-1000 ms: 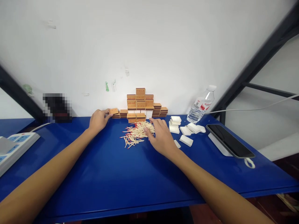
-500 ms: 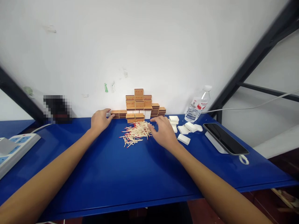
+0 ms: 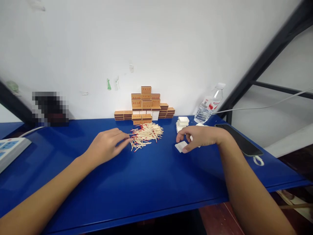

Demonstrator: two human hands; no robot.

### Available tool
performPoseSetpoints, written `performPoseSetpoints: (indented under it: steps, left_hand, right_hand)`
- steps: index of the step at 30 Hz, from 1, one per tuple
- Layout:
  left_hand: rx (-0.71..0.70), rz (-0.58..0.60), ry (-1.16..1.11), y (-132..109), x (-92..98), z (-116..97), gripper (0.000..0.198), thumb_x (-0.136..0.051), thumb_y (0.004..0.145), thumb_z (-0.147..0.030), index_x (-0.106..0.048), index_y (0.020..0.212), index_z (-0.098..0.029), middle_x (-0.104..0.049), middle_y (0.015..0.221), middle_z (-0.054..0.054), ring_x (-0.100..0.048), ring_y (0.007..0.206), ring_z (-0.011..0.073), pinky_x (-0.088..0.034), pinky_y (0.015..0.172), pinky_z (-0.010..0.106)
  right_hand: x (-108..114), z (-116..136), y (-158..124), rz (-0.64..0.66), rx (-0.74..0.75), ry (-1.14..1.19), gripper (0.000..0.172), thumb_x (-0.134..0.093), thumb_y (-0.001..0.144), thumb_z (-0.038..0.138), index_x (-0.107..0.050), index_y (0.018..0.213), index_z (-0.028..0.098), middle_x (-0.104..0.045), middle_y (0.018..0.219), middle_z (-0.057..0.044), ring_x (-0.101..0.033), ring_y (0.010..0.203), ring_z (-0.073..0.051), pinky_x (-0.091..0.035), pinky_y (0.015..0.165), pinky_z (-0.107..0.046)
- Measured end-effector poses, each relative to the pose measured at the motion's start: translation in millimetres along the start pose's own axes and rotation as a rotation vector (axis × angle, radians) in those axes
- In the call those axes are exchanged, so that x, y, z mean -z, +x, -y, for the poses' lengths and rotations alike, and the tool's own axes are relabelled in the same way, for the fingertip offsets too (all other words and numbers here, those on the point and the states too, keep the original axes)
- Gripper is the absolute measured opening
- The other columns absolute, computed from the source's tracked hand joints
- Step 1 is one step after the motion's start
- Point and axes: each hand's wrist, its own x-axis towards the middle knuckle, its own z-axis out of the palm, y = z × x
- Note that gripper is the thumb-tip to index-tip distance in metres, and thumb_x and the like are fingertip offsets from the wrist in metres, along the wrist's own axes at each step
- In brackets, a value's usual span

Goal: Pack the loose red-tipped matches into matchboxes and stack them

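Note:
My left hand [image 3: 111, 145] is beside the left edge of a heap of loose red-tipped matches [image 3: 146, 133]. Its thumb and fingertips are slightly apart, and nothing shows between them. Over on the right, my right hand [image 3: 195, 136] has thumb and fingers closed about a white matchbox tray [image 3: 180, 146], low over the blue table. Behind the heap, orange-brown matchboxes [image 3: 146, 103] are stacked in a stepped pile against the wall. More white trays [image 3: 183, 120] stand piled just beyond my right hand, which partly hides others.
A water bottle [image 3: 209, 104] leans at the back right. A dark phone [image 3: 249, 143] and white cable loop [image 3: 258, 160] lie right of my forearm. A white power strip [image 3: 14, 150] sits at the left edge of the blue table [image 3: 137, 186]; a blurred dark object [image 3: 51, 109] stands behind it.
My left hand has left the end of the matchbox row and come nearer, to the matches. My right hand has moved right from the heap and shifted one white tray leftward. The view tilted slightly.

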Motion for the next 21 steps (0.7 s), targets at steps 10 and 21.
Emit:
performPoseSetpoints:
  steps: [10,21]
  left_hand:
    - [-0.082,0.087,-0.091,-4.3,-10.6,-41.1,0.047,-0.067,0.093,-0.063,-0.073,0.11,-0.02,-0.076,0.093,0.007,-0.072,0.085,0.0236,-0.056,0.07,0.036]
    - [0.046,0.313,-0.19,-6.7,-15.4,-48.2,0.03,-0.071,0.091,-0.049,-0.074,0.105,-0.023,-0.073,0.095,0.003,-0.071,0.086,0.024,-0.054,0.071,0.038]
  right_hand:
    - [-50.6,72.0,20.8,-0.074,0.388,0.128,0.027,-0.084,0.079,0.035,-0.072,0.099,0.022,-0.07,0.09,-0.001,-0.058,0.074,-0.016,-0.045,0.064,-0.028]
    - [-75.4,79.9,49.0,-0.429,0.468,0.157,0.007,-0.07,0.094,0.025,-0.072,0.098,0.02,-0.066,0.086,-0.001,-0.053,0.072,-0.014,-0.042,0.068,-0.029]
